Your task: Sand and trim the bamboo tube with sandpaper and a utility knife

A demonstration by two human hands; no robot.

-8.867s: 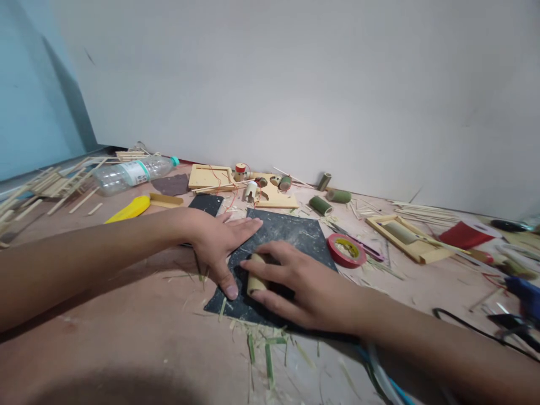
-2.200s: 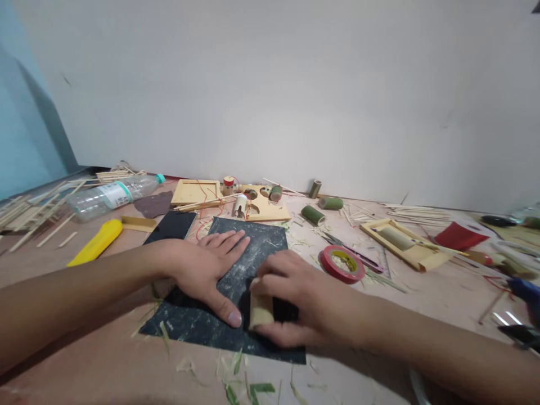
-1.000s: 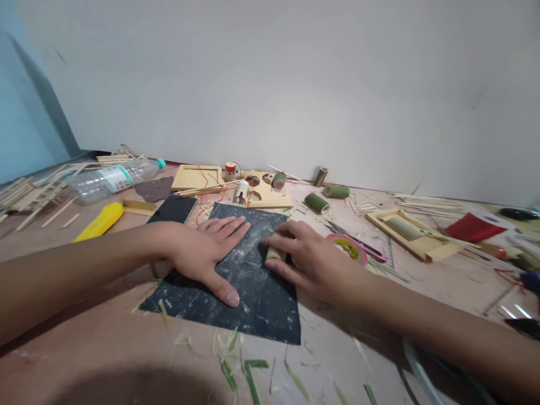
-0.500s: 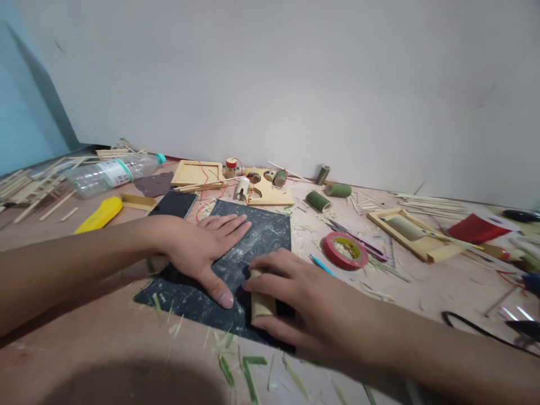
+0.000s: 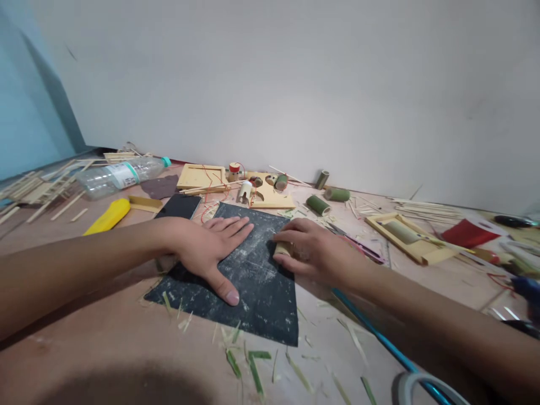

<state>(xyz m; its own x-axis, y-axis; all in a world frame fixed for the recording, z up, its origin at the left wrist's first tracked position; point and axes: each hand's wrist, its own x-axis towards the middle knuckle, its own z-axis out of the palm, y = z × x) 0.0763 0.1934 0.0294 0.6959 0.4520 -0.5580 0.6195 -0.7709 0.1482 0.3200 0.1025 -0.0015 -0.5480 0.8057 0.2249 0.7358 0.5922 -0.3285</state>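
A dark sheet of sandpaper (image 5: 257, 284) lies flat on the floor in front of me, scuffed with pale dust. My left hand (image 5: 206, 253) lies open on its left part, fingers spread and pressed flat. My right hand (image 5: 314, 252) sits at the sheet's far right edge, fingers closed on a short pale bamboo piece (image 5: 283, 248) pressed against the paper. Most of the piece is hidden under the fingers.
Green bamboo tubes (image 5: 317, 205), wooden frames (image 5: 404, 237), a plastic bottle (image 5: 120, 175), a yellow cutter (image 5: 108, 217), a second dark sheet (image 5: 179, 206) and a red cloth (image 5: 466, 233) lie toward the wall. A blue stick (image 5: 379, 339) and green shavings (image 5: 255, 365) lie near me.
My right hand slid the bamboo piece from the sheet's near edge to its far right edge, after earlier strokes back and forth. The left hand stayed flat on the sheet.
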